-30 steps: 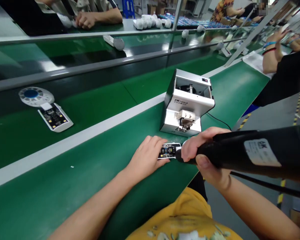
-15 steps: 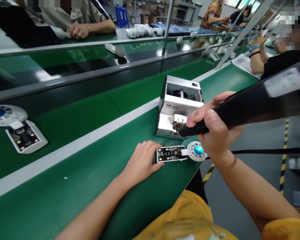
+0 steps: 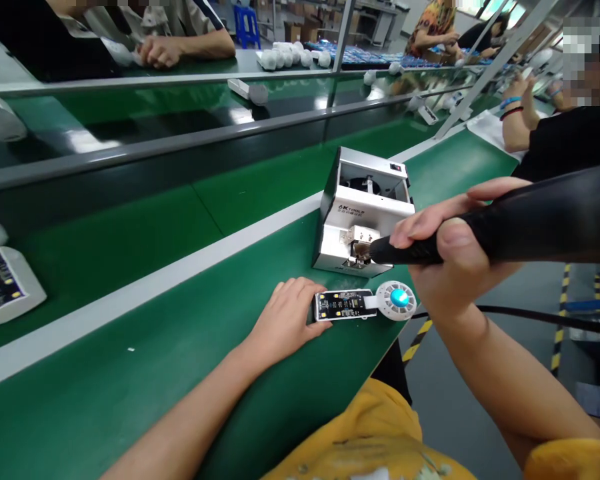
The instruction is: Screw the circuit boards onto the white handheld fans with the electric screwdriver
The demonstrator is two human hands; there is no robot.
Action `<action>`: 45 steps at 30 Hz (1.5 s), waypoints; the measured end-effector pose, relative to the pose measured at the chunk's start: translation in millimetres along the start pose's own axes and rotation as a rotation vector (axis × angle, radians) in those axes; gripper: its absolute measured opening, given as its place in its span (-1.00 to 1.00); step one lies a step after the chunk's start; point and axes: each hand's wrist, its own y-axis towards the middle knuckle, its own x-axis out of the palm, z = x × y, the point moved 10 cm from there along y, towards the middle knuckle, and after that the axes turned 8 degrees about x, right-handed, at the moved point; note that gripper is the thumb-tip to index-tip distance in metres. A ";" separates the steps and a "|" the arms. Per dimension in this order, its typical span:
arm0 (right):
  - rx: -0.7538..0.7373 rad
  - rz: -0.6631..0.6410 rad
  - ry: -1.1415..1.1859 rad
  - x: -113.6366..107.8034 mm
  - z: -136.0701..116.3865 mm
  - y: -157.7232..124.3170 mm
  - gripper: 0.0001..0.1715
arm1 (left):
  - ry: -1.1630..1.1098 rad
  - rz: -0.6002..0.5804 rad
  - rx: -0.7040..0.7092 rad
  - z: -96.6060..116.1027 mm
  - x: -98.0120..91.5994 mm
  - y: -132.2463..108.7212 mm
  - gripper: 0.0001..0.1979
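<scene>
My left hand (image 3: 293,310) grips the left end of a white device with a bare black circuit board (image 3: 346,305), which lies on the green bench. Joined to the board's right end is a round white slotted head (image 3: 396,301) with a shiny blue centre. My right hand (image 3: 457,250) is wrapped round a black electric screwdriver (image 3: 545,220), held nearly level. The screwdriver's tip is at the front opening of a silver screw feeder (image 3: 367,210), just above the device; whether it touches a screw cannot be made out.
Beyond the bench, a green conveyor (image 3: 145,233) carries a similar opened device (image 3: 10,283) at the left. White round-headed units (image 3: 293,57) stand on the far side. Co-workers' hands (image 3: 163,52) are across the line and at the right. A black cable (image 3: 520,315) hangs behind my right arm.
My right hand and the screwdriver have shifted slightly right, and the screwdriver lies more level. The opened device on the conveyor has moved left. My left hand keeps its hold.
</scene>
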 end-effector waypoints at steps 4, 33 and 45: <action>0.059 -0.019 0.005 0.8 11.9 0.0 -0.71 | -0.003 -0.003 0.004 0.0 0.5 -0.4 -0.55; 0.269 -0.333 -0.006 61.4 61.7 -53.5 -0.68 | 0.064 0.033 0.050 0.4 4.0 -0.4 -0.49; 0.005 0.013 0.031 -0.9 -2.7 4.7 -0.75 | -0.008 0.002 0.015 0.9 0.2 0.6 -0.57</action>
